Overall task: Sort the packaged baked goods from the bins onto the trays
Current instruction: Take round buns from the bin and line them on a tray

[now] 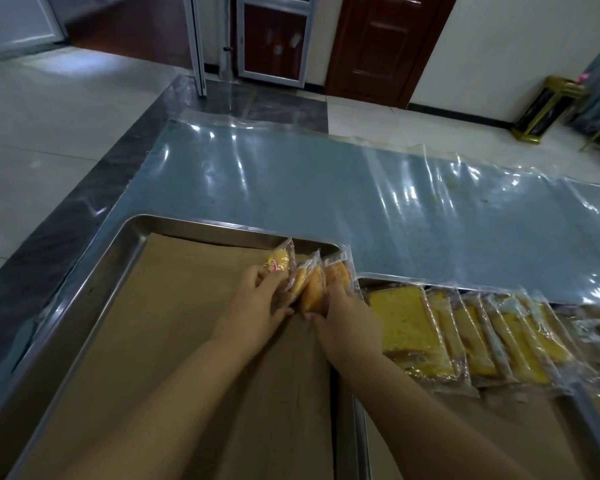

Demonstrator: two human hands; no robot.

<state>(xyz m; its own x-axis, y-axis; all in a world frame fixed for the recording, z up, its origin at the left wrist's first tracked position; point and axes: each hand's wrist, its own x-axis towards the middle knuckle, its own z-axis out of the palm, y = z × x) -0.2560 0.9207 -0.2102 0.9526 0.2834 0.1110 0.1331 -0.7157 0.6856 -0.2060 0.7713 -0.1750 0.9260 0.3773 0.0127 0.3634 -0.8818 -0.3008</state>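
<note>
A large steel tray (pixel 94 299) lined with brown paper lies in front of me. At its far right corner stand three clear packets of golden buns (pixel 312 289), leaning on edge in a row. My left hand (pixel 257 306) grips the leftmost packet (pixel 279 266), the one with a red and yellow label. My right hand (pixel 343 317) holds the rightmost packet (pixel 338 271) from the other side, fingers curled round it. To the right, a second tray (pixel 371 280) carries a row of overlapping packets of yellow sliced cake (pixel 409 330).
The trays sit on a blue-grey table (pixel 326 188) under shiny clear plastic film. Dark stone edging (pixel 84 188) borders it at the left. Beyond are a tiled floor, brown doors (pixel 385 43) and a black and gold stand (pixel 547 109) at the far right.
</note>
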